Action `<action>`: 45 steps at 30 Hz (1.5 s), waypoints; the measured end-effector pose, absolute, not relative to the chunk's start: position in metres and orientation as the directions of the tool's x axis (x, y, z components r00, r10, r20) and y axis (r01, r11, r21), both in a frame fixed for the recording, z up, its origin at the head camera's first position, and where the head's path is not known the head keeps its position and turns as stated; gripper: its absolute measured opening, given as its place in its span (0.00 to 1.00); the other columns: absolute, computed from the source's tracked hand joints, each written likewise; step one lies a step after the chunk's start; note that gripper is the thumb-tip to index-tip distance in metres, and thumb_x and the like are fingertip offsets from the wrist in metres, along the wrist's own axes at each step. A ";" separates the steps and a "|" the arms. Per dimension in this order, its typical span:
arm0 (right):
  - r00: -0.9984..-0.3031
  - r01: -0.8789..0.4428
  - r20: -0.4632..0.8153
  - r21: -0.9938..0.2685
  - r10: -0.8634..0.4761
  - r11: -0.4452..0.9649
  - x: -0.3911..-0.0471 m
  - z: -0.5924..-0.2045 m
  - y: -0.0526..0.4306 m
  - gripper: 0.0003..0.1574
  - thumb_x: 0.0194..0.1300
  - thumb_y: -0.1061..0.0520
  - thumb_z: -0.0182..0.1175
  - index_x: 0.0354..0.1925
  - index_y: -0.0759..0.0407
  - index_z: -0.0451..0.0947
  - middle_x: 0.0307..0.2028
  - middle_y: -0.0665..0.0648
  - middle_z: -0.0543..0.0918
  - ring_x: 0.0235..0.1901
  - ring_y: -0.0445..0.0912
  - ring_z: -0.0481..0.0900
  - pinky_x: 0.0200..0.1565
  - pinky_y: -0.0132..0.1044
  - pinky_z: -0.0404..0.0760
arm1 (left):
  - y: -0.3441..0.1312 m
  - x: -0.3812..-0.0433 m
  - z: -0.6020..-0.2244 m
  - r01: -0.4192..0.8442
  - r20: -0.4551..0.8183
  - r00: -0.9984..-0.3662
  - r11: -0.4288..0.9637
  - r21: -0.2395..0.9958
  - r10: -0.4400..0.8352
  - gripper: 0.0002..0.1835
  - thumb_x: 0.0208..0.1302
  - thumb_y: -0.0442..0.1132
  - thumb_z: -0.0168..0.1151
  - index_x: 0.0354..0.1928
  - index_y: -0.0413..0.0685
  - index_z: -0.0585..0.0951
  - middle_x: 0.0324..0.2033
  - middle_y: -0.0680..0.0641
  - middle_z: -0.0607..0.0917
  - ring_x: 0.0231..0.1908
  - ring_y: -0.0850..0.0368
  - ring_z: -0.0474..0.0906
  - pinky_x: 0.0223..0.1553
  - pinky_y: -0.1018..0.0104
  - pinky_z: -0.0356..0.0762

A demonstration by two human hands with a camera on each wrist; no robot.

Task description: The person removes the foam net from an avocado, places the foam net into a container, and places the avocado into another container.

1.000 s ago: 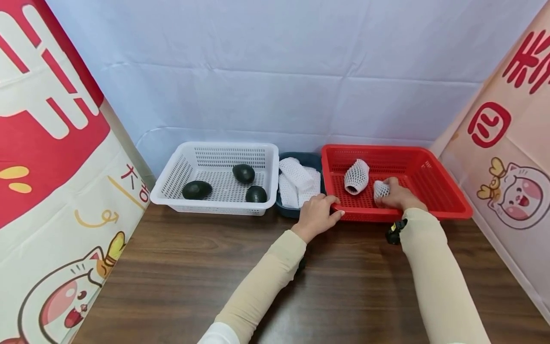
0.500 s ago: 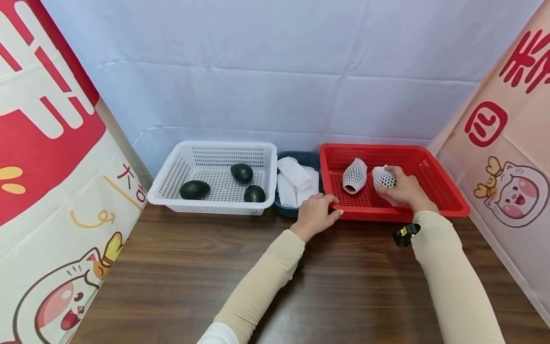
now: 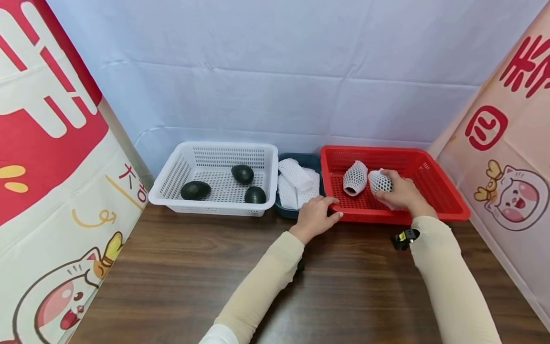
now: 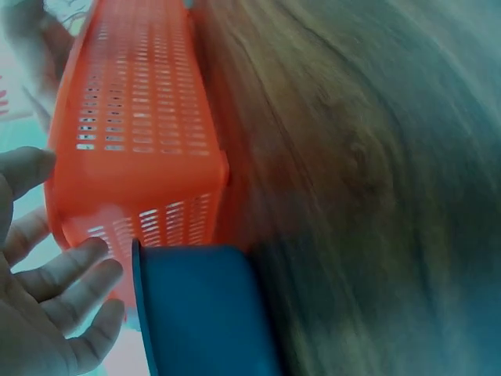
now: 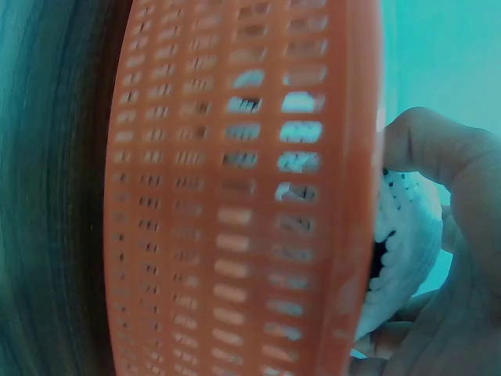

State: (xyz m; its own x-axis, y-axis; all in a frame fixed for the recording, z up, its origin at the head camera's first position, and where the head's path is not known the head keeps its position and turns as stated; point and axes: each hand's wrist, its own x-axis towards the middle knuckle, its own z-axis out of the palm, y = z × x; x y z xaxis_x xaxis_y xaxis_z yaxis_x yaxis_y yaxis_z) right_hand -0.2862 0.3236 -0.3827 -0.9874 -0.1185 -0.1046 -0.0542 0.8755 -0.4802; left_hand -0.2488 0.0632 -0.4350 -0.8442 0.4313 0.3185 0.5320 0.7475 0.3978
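My right hand (image 3: 403, 193) grips an avocado in a white foam net sleeve (image 3: 380, 181), inside the red basket (image 3: 451, 196). Dark skin shows through the mesh. In the right wrist view, the basket wall (image 5: 235, 196) hides part of the netted avocado (image 5: 411, 227), and the thumb and fingers curl round it. To its left lies another item in a foam net sleeve (image 3: 355, 178). My left hand (image 3: 315, 217) rests at the basket's front left corner. In the left wrist view its fingers (image 4: 66, 270) are spread and its thumb touches the red rim.
A white basket (image 3: 215, 206) at the left holds three bare avocados, one of them (image 3: 242, 174) towards the back. Between the two baskets stands a dark blue bin (image 3: 285, 211) with several white foam nets (image 3: 296, 174). The brown wooden table (image 3: 206, 267) extends in front.
The right hand has shifted its grip on the netted avocado, which now shows more of its mesh and sits higher. My left hand stays at the basket corner.
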 end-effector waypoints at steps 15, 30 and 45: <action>-0.991 -0.123 0.029 -0.535 -0.127 0.836 -0.257 -0.373 0.301 0.52 0.58 0.50 0.62 0.71 0.58 0.45 0.51 0.75 0.60 0.48 0.66 0.61 0.40 0.62 0.71 | 0.033 -0.242 -0.429 0.647 0.356 -0.762 0.599 0.472 0.541 0.22 0.60 0.49 0.63 0.55 0.52 0.78 0.47 0.51 0.80 0.46 0.62 0.73 0.47 0.72 0.70; -0.968 -0.248 0.185 -0.610 -0.168 0.753 -0.234 -0.385 0.285 0.51 0.51 0.55 0.69 0.63 0.70 0.51 0.53 0.71 0.63 0.49 0.62 0.65 0.48 0.59 0.65 | 0.011 -0.235 -0.428 0.667 0.364 -0.723 0.455 0.590 0.588 0.23 0.59 0.46 0.65 0.55 0.46 0.77 0.50 0.51 0.79 0.51 0.60 0.72 0.52 0.73 0.66; -0.907 -0.410 0.352 -0.603 -0.233 0.684 -0.227 -0.395 0.265 0.48 0.42 0.64 0.70 0.61 0.64 0.59 0.49 0.65 0.67 0.47 0.57 0.65 0.46 0.56 0.65 | -0.010 -0.224 -0.431 0.381 0.234 -0.851 0.245 0.891 0.470 0.21 0.56 0.40 0.67 0.52 0.43 0.79 0.47 0.50 0.81 0.44 0.54 0.77 0.45 0.61 0.75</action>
